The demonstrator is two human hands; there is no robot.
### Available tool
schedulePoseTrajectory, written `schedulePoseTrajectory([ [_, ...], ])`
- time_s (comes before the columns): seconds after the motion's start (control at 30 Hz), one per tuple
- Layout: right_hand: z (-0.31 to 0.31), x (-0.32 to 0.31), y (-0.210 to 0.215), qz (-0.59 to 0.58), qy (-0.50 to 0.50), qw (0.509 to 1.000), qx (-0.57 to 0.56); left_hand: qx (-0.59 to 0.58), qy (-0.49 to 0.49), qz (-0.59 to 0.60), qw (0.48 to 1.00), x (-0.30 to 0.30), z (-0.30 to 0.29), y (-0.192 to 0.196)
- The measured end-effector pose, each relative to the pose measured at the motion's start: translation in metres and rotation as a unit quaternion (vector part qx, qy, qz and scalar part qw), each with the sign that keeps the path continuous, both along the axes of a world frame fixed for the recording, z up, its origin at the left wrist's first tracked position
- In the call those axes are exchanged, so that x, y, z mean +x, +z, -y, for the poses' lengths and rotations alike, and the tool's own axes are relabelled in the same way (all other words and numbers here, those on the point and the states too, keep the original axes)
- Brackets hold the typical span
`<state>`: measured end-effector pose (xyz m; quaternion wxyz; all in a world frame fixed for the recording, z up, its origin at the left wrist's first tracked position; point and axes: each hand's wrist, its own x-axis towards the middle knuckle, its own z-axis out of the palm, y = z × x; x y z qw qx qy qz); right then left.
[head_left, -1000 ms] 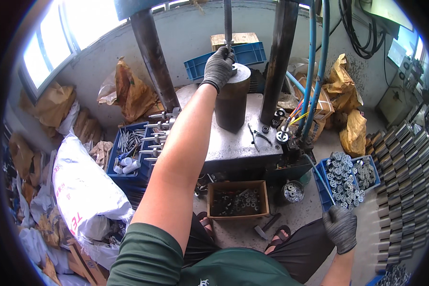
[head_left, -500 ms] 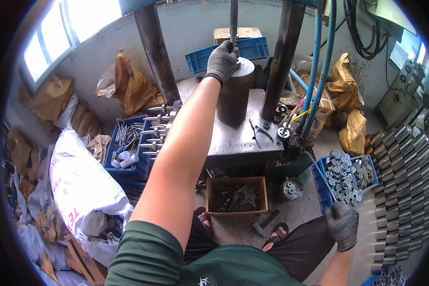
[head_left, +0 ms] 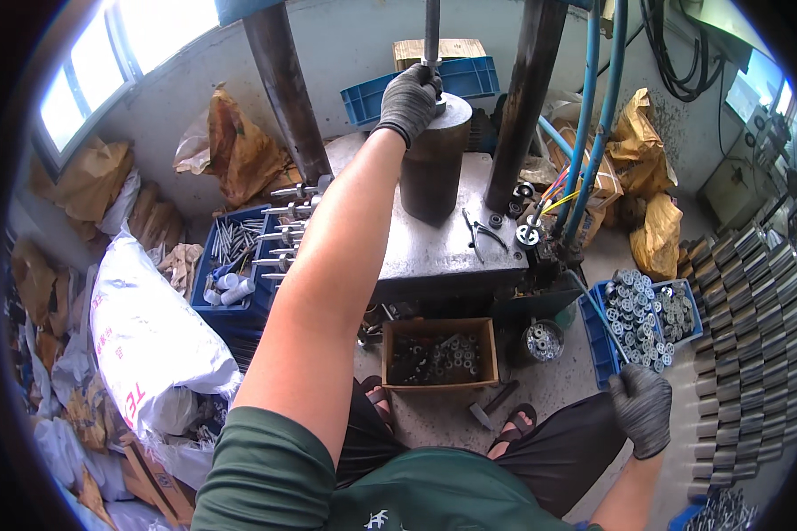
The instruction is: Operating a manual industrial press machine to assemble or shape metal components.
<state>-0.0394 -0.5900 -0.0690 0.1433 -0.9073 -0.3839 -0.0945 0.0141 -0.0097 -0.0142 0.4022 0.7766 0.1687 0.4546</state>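
Up at twelve o'clock the gloved left hand grips something small atop the dark steel cylinder; its fingers hide it. That cylinder stands on the grey press table. At four o'clock the gloved right hand is clenched, contents unseen, near a blue bin of washers. Sacks crowd the concrete floor.

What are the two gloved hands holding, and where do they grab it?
The left hand grips a small part on top of the dark cylinder. The right hand is fisted; anything inside cannot be told.
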Motion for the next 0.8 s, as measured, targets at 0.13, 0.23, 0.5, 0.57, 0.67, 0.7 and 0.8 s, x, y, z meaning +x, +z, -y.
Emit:
schedulePoseTrajectory([
  [0.13, -0.01, 0.027, 0.017, -0.059, 0.039, 0.996, 0.058, -0.036, -0.037, 0.035, 0.998, 0.0, -0.017, -0.006],
  [0.23, -0.054, 0.07, 0.056, 0.016, 0.066, 0.98, 0.188, -0.04, -0.017, 0.007, 0.999, -0.011, -0.006, 0.001],
  [0.5, -0.119, 0.18, 0.11, 0.106, 0.039, 0.969, 0.218, -0.135, -0.075, 0.026, 0.988, -0.023, 0.021, 0.023],
  [0.57, -0.111, 0.166, 0.105, 0.084, 0.044, 0.972, 0.213, -0.137, -0.072, 0.034, 0.987, -0.023, 0.019, 0.021],
  [0.67, -0.08, 0.123, 0.097, -0.04, 0.046, 0.986, 0.153, -0.112, -0.052, 0.042, 0.991, -0.018, 0.005, 0.015],
  [0.7, -0.066, 0.105, 0.091, -0.122, 0.025, 0.985, 0.116, -0.146, -0.084, 0.083, 0.982, -0.018, -0.006, 0.012],
  [0.8, -0.024, 0.055, 0.055, -0.187, 0.089, 0.977, -0.051, -0.17, -0.116, 0.127, 0.97, -0.019, -0.013, 0.008],
])
